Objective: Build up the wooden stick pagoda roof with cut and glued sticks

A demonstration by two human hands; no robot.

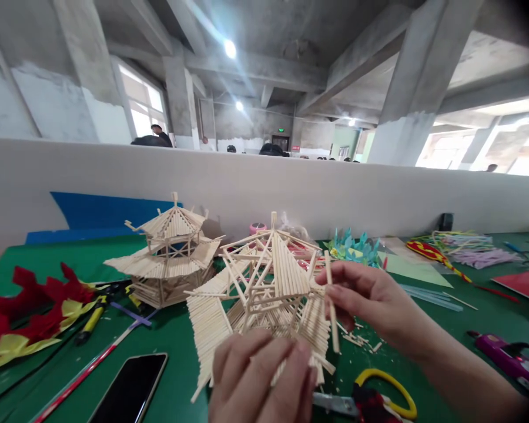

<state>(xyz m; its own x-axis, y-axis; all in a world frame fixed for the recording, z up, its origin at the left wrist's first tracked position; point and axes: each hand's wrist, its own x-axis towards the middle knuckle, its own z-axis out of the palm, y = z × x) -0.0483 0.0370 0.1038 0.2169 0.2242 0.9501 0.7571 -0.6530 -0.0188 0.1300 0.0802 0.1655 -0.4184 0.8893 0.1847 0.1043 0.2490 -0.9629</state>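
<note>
A pagoda model of pale wooden sticks (291,264) stands at the centre, its top roof partly covered with sticks. My right hand (361,294) is at its right side, pinching a thin wooden stick (332,317) upright between thumb and fingers. My left hand (262,376) is in front of the model's lower part, fingers curled and pressed together; whatever it may hold is hidden. A finished-looking stick pagoda (174,258) stands to the left. Scissors with yellow and black handles (385,396) lie beside my left hand, on the right.
A phone (130,388) lies front left on the green table (176,335). Red and yellow felt pieces (30,311) are far left. A purple glue gun (506,355) is at right. Stick scraps, glue sticks and coloured craft wires lie behind my right hand. A white partition (264,182) stands behind.
</note>
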